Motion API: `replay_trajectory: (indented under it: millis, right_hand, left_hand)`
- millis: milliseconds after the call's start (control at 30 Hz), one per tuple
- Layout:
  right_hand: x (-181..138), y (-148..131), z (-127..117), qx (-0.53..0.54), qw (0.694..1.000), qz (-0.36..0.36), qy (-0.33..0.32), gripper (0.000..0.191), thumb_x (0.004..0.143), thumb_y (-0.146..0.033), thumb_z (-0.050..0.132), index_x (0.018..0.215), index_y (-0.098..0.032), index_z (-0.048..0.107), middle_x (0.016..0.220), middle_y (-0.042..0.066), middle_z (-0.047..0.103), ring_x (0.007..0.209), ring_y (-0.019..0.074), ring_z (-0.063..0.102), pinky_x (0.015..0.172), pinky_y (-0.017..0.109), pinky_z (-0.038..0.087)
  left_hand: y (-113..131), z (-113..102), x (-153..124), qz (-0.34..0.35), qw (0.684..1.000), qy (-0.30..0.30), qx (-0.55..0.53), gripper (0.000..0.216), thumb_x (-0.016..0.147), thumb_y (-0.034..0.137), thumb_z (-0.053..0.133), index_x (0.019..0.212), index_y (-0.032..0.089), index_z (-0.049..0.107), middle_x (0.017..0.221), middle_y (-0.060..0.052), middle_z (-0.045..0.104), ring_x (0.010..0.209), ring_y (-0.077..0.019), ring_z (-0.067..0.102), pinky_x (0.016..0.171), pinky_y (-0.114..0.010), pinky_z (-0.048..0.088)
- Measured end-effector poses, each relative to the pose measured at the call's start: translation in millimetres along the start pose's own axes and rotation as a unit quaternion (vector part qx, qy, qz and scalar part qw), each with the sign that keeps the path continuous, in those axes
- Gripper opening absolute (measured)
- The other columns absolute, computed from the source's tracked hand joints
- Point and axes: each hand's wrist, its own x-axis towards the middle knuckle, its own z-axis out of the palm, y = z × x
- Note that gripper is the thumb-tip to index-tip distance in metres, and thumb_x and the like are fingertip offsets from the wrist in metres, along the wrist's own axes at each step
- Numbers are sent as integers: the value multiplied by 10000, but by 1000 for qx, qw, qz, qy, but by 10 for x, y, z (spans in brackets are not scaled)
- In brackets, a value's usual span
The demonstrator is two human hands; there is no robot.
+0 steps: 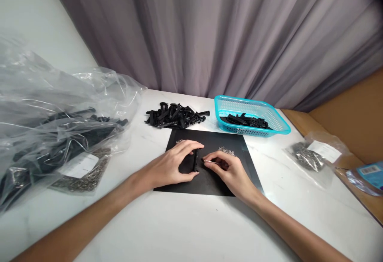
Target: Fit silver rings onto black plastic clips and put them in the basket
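— Now, state each hand's condition.
— Left hand: fingers closed around a narrow black plastic clip, held upright on the black rectangular mat. Right hand: fingertips pinched on a thin silver metal pin, its tip at the clip's right side.
— Surroundings?
— Beyond the hands, loose black plastic parts lie on the white worktop.

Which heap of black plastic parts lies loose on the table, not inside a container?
The heap of black parts behind the black mat; others sit inside the basket or bag.
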Motion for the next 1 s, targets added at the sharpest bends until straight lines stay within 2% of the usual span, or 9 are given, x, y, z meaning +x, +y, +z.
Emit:
replay_trajectory:
  millis: [100,167,333,433,533,667,833,1000]
  right_hand:
    - [14,3,1,13,1000,1,-3,106,944,-317,690,960,-240,760,1046,26,771,894,194,677,756,300,463]
    - [25,11,5,28,1000,-2,1,121,935,-338,702,945,-233,763,1024,30,766,892,196,671,740,297,458]
    - [50,24,21,49,999,-5,23,202,899,-420,744,895,-221,776,893,29,736,657,148,532,592,296,369]
    - [54,19,23,47,999,-7,21,216,889,-433,757,885,-220,795,878,39,743,664,157,534,597,304,371]
    - [50,13,26,40,999,-18,24,190,888,-413,763,889,-228,809,860,40,733,739,182,582,634,308,398]
    - [45,1,40,13,999,-26,45,133,899,-357,754,874,-237,806,799,19,691,681,162,521,612,298,377]
    - [33,-13,73,-22,998,-39,41,113,925,-309,726,879,-237,800,797,20,688,676,165,524,607,294,390]
    - [-4,8,120,-99,989,-92,53,131,976,-235,654,927,-242,775,856,31,718,742,187,596,670,312,448]
  left_hand:
    - [5,8,-2,-23,999,3,-42,676,827,190,742,1437,302,474,1444,-74,552,1204,-247,632,1039,-422,564]
    - [13,32,1,-56,993,19,-101,661,826,204,754,1417,319,481,1402,-63,585,1088,-211,687,989,-403,593]
    - [88,171,26,-108,954,68,-272,598,867,197,715,1384,307,437,1180,-34,688,976,-169,740,946,-364,611]
    - [149,242,39,-138,938,63,-313,616,852,206,733,1378,295,424,992,2,729,894,-164,743,883,-345,620]
    - [175,275,38,-167,927,82,-325,641,835,201,742,1378,286,414,890,27,723,818,-155,730,838,-331,617]
    - [161,278,29,-188,924,112,-315,643,833,209,737,1372,279,394,893,25,734,777,-149,716,795,-317,604]
    - [145,275,29,-184,928,106,-306,634,831,197,717,1366,268,385,880,29,729,743,-138,699,777,-309,594]
    - [101,312,24,-182,938,111,-274,647,834,196,708,1384,282,380,870,37,720,731,-138,691,750,-294,592]
